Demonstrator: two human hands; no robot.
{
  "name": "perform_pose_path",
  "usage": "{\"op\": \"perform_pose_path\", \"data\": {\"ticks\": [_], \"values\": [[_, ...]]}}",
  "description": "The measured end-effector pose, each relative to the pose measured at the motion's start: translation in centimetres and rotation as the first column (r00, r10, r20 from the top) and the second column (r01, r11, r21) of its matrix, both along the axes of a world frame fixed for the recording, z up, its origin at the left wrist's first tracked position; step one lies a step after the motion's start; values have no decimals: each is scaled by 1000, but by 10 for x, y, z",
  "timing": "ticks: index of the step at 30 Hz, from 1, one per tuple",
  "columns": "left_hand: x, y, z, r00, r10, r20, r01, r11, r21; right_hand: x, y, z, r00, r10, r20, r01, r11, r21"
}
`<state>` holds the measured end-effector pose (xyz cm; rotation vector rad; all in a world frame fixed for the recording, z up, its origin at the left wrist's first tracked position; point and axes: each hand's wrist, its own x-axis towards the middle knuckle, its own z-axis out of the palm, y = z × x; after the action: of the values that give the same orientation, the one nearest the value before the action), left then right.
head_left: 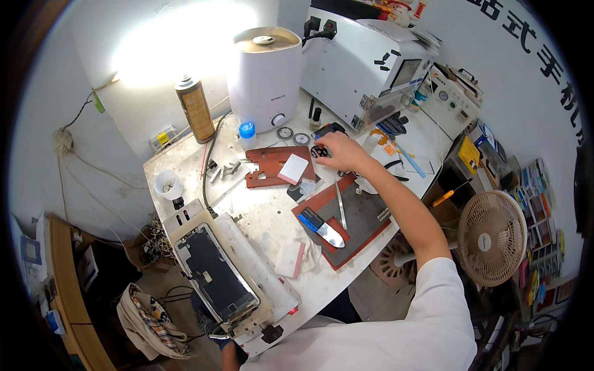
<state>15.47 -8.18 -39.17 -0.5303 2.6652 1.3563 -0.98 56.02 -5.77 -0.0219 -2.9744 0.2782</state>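
My right hand (337,150) reaches out to the far middle of the table, fingers closed on a small black round thing (319,151) with pale spots. Next to it lie two small round tins (301,139) and a brown-red slotted mat (266,162) with a white pad (292,168) on it. My left hand (206,314), in a dark blue-grey glove, is low beside the near left edge of a beige machine (257,290); its fingers are mostly hidden. On that machine lies a dark phone screen (216,272) in a pale frame.
A white humidifier (263,80), a brown spray can (195,108) and a large white machine box (356,68) stand at the back. A blue-handled scraper (322,227) and tweezers (341,205) lie on a grey mat (365,213). A fan (492,238) stands right of the table.
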Motion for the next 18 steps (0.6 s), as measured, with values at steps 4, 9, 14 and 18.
{"op": "perform_pose_path", "data": {"ticks": [4,9,14,18], "values": [[-10,2,-4,1000,-18,-9,18,1000,8,6,0,-11,994,-10,-113,21,995,98],[-17,3,-10,999,-38,-17,38,999,23,-7,8,-12,984,134,-122,-84,934,346],[-23,1,-16,999,-37,-39,38,998,41,-6,-12,7,809,-57,-585,53,998,-24],[-29,1,-23,997,-37,-61,42,997,70,20,-53,57,943,-280,-181,-43,437,-899]]}}
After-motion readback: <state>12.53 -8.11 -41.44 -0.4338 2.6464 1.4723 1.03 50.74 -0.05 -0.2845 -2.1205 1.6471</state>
